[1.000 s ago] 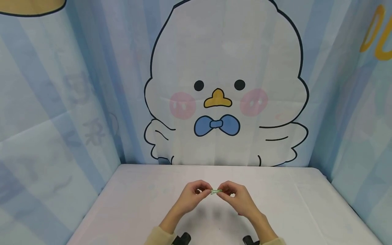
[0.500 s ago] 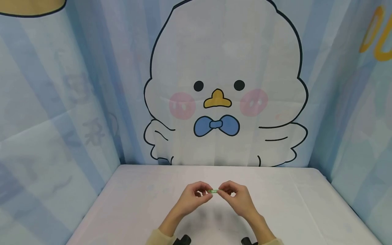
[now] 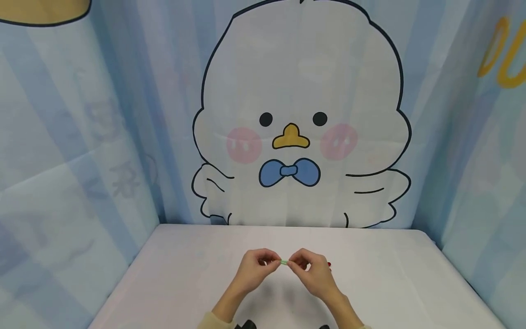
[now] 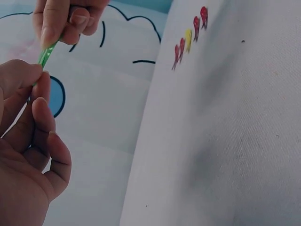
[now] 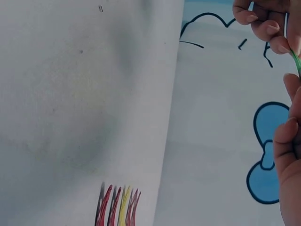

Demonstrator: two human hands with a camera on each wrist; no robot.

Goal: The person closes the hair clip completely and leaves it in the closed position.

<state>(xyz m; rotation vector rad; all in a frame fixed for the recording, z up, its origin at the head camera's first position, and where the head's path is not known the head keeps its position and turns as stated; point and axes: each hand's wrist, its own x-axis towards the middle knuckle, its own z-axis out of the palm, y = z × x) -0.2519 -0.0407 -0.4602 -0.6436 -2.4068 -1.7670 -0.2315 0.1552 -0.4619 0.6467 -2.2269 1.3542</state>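
Note:
Both hands hold a thin, shiny green strip (image 3: 284, 262) above the table. My left hand (image 3: 254, 269) pinches one end between thumb and finger. The other end is pinched by my right hand (image 3: 313, 276), fingertips close to the left ones. In the left wrist view the green strip (image 4: 46, 55) runs taut and narrow between the fingertips. At the right wrist view's edge, part of the green strip (image 5: 296, 59) shows. Its gripped ends are hidden by the fingers, and its exact kind is unclear.
On the white table (image 3: 185, 269) lies a row of several small red strips (image 4: 204, 18), folded into fish-like loops, with a yellow one (image 4: 188, 41) among them. My right hand mostly hides the row in the head view. A cartoon-printed curtain (image 3: 349, 82) encloses the table.
The green strip, looser and more spread a second ago, now looks narrower, with less showing between the fingers. The head view has tilted up slightly, and red shows beside my right hand.

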